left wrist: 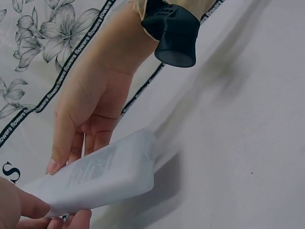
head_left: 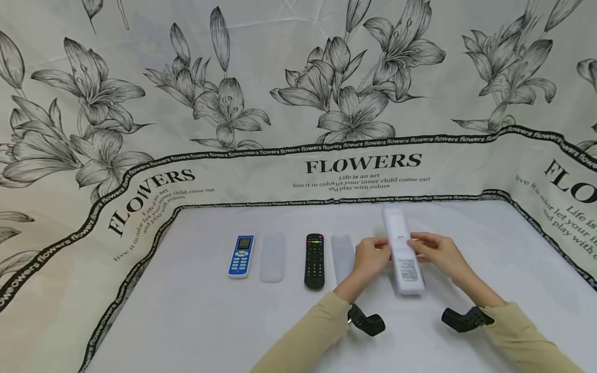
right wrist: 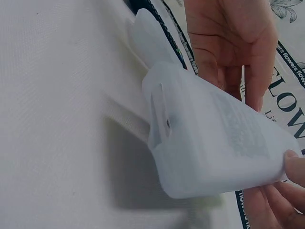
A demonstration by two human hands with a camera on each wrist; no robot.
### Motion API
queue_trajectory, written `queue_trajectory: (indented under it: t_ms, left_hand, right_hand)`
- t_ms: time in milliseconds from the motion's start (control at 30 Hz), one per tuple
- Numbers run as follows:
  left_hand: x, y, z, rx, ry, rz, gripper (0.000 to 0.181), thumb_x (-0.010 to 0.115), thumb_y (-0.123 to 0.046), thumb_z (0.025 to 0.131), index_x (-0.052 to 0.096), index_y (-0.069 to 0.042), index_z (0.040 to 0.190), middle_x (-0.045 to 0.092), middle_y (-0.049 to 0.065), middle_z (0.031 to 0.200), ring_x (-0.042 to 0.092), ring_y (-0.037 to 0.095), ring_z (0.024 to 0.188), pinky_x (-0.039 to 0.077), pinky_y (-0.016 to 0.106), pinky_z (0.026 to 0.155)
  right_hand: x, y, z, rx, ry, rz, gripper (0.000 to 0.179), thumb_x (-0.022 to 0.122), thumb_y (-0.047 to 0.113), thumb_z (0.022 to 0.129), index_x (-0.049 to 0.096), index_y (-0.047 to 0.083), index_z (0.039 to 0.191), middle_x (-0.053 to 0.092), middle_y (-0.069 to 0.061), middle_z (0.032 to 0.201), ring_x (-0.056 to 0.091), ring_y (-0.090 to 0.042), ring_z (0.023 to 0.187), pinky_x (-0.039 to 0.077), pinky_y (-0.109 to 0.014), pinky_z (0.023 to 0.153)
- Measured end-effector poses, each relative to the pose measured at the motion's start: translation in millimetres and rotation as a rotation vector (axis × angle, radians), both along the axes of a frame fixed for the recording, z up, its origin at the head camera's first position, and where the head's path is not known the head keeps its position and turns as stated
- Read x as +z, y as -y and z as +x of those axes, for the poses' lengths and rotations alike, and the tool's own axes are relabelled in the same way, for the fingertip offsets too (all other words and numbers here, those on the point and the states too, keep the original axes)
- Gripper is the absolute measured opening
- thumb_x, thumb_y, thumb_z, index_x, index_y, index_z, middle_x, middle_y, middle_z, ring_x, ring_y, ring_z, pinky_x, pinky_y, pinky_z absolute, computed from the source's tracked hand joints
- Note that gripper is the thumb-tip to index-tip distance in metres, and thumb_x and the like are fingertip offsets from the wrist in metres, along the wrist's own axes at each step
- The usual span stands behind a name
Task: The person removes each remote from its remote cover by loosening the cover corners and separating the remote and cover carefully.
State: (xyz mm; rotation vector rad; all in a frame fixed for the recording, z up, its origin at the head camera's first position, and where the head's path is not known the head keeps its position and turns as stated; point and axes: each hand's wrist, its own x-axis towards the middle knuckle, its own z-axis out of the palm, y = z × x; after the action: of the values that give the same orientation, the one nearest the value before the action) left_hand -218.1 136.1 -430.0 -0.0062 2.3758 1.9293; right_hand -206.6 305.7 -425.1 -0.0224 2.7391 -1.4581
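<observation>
A white remote lies back side up with its label showing, inside a translucent silicone sleeve, and is lifted off the white table. My left hand pinches its left edge and my right hand pinches its right edge, near the middle. In the left wrist view the sleeved remote sits between my left fingertips and my right hand. In the right wrist view the remote tilts up, with my left hand behind it and my right fingers at its corner.
To the left on the table lie a blue-and-white remote, a translucent sleeve, a black remote and another translucent sleeve. A flower-printed cloth rises behind and around the table.
</observation>
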Motion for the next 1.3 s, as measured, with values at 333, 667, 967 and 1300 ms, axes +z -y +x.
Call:
queue_trajectory:
  t_ms: [333, 667, 967, 1300]
  left_hand:
    - [-7.5, 0.2, 3.7, -0.027, 0.003, 0.026, 0.040, 0.062, 0.004, 0.083, 0.061, -0.001, 0.124, 0.065, 0.002, 0.081, 0.068, 0.021, 0.058, 0.054, 0.023, 0.048]
    - [-10.2, 2.8, 8.9, -0.142, 0.026, -0.137, 0.021, 0.066, -0.002, 0.083, 0.063, 0.002, 0.103, 0.066, 0.008, 0.087, 0.063, 0.015, 0.052, 0.049, 0.019, 0.045]
    - [-9.2, 6.5, 11.0, -0.191, -0.027, -0.277, 0.014, 0.064, -0.003, 0.082, 0.054, -0.006, 0.072, 0.046, -0.003, 0.053, 0.044, 0.005, 0.040, 0.034, 0.016, 0.038]
    - [-8.5, 9.4, 13.1, -0.191, -0.037, -0.357, 0.026, 0.062, -0.003, 0.082, 0.047, -0.009, 0.061, 0.042, -0.004, 0.049, 0.039, 0.006, 0.040, 0.029, 0.017, 0.039]
  right_hand:
    - [-9.0, 0, 3.4, 0.024, 0.034, 0.034, 0.055, 0.053, 0.029, 0.099, 0.046, -0.014, 0.132, 0.058, -0.034, 0.122, 0.062, -0.003, 0.085, 0.058, -0.027, 0.070]
    - [-12.1, 2, 8.5, 0.075, 0.066, 0.092, 0.050, 0.055, 0.022, 0.097, 0.048, -0.016, 0.128, 0.060, -0.033, 0.116, 0.062, -0.011, 0.084, 0.057, -0.025, 0.068]
    - [-11.7, 2, 10.9, 0.059, 0.118, 0.095, 0.053, 0.058, 0.025, 0.096, 0.048, -0.016, 0.128, 0.060, -0.031, 0.115, 0.062, -0.017, 0.088, 0.058, -0.028, 0.070]
    - [-18.3, 1, 7.2, 0.058, 0.162, 0.129, 0.055, 0.058, 0.027, 0.096, 0.048, -0.016, 0.128, 0.062, -0.028, 0.108, 0.063, -0.015, 0.082, 0.057, -0.026, 0.067]
